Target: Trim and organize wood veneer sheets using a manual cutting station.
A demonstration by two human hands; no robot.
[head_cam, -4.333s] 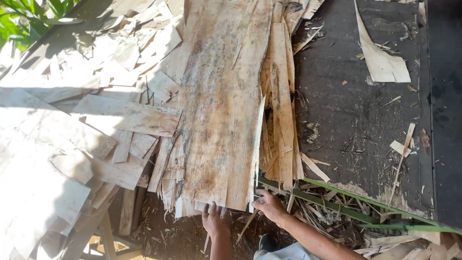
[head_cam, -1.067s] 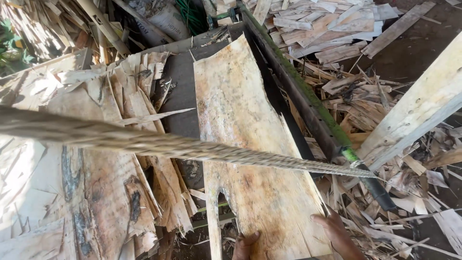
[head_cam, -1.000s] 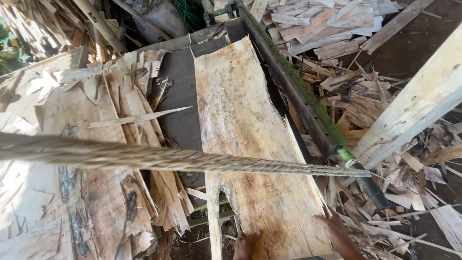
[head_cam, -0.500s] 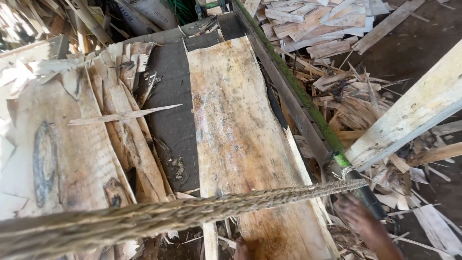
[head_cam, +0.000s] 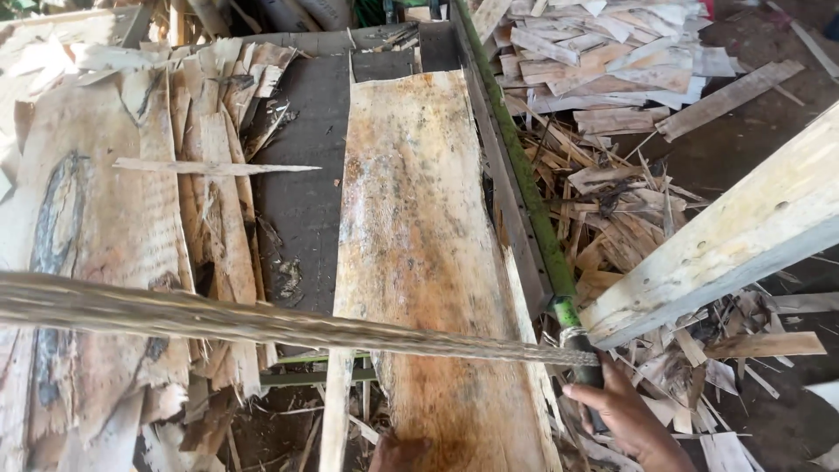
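**Lighting and image quality, head view**

Daylight, even and fairly bright. The veneer sheet point(head_cam: 419, 253) is evenly lit and sharp, grain readable. Left of the sheet, the pale wood pile point(head_cam: 96, 201) runs near overexposure toward the frame edge. The rope point(head_cam: 262, 322) crossing in front of the sheet is soft, out of focus. Right of the sheet, the slanting plank point(head_cam: 734, 236) glares pale. Right hand point(head_cam: 629, 415), below the sheet's right corner, is slightly blurred. Shadows shallow, under scraps.

Rough matt wood veneer sheet point(head_cam: 419, 253), fibrous rope point(head_cam: 262, 319)
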